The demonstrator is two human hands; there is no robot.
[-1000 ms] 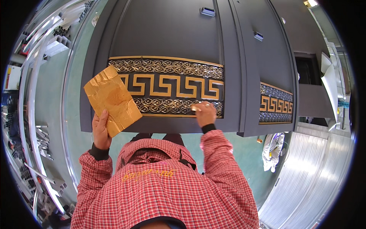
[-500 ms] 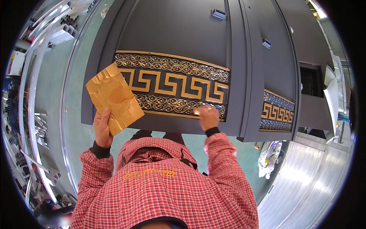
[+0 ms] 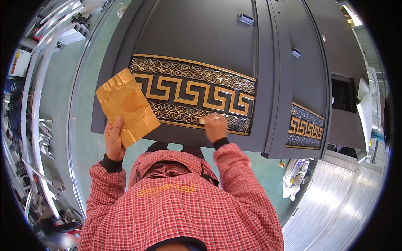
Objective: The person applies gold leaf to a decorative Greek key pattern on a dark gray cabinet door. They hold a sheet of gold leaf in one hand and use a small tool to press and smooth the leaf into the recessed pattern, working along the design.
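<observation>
My left hand point(image 3: 114, 137) is closed on the lower edge of a creased gold sheet point(image 3: 115, 98), thumb on top. A darker, orange-gold smear marks the sheet's middle. Before me lies a dark grey door panel point(image 3: 201, 31) with a gold key-pattern band point(image 3: 197, 93) between two rows of raised scrollwork. My right hand point(image 3: 216, 126), fingers closed, is at the lower scrollwork row point(image 3: 172, 112). A small pale piece point(image 3: 202, 121) pokes out from its fingers; its kind cannot be made out. Left of that hand the scrolls look gold, right of it more silvery.
Another panel with a similar decorated band point(image 3: 305, 127) stands to the right. A crumpled white bag point(image 3: 295, 178) and a small orange-brown roll point(image 3: 282, 165) lie on the green floor point(image 3: 259, 178). Metal profiles point(image 3: 75, 33) are stacked along the far left. Ribbed pale sheeting point(image 3: 335, 196) covers the lower right.
My right hand has moved left along the lower scrollwork row. My left hand keeps its hold on the gold sheet. The whole view has shifted slightly.
</observation>
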